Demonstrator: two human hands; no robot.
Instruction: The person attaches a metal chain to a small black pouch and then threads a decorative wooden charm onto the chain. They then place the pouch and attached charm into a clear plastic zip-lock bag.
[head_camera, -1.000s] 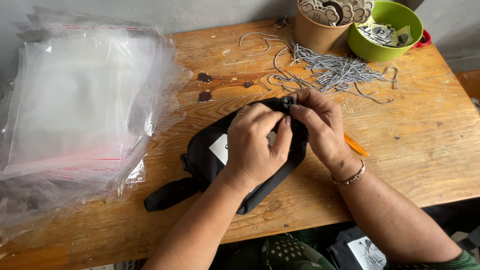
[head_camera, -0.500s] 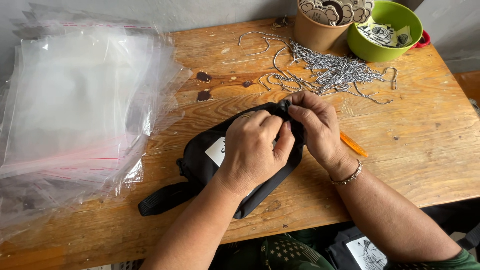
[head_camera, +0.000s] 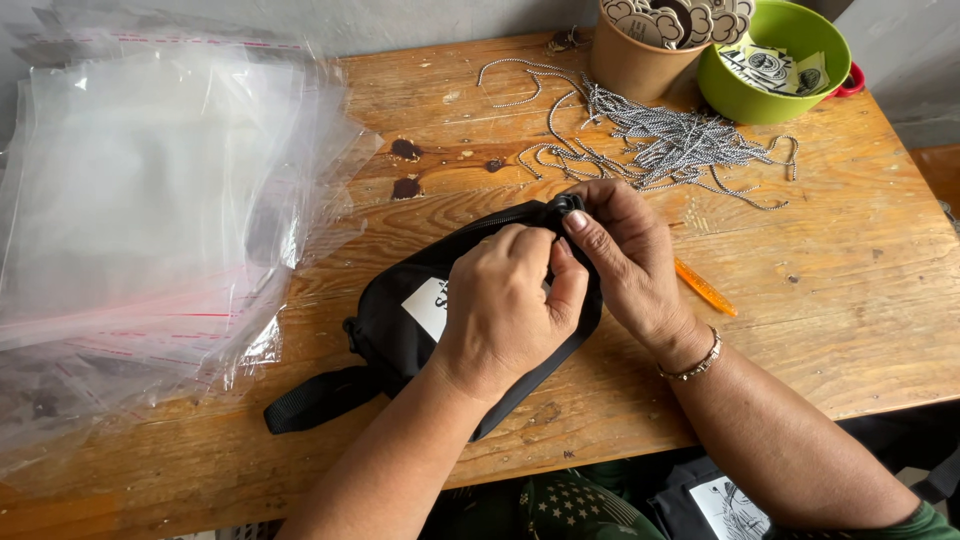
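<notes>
With both hands, left (head_camera: 505, 305) and right (head_camera: 625, 260), pinching the zipper pull (head_camera: 566, 205), you are best bracing the pouch (head_camera: 400, 315) against the surface (head_camera: 850, 290).

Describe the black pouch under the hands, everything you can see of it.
The black pouch looks like woven fabric, lying flat and slanted on the wooden table. A white label shows on its face, partly hidden. A black webbing strap trails toward the table's near edge. A zipper runs along its upper edge; the left hand presses on the body while the right hand pinches at the zipper end.
</notes>
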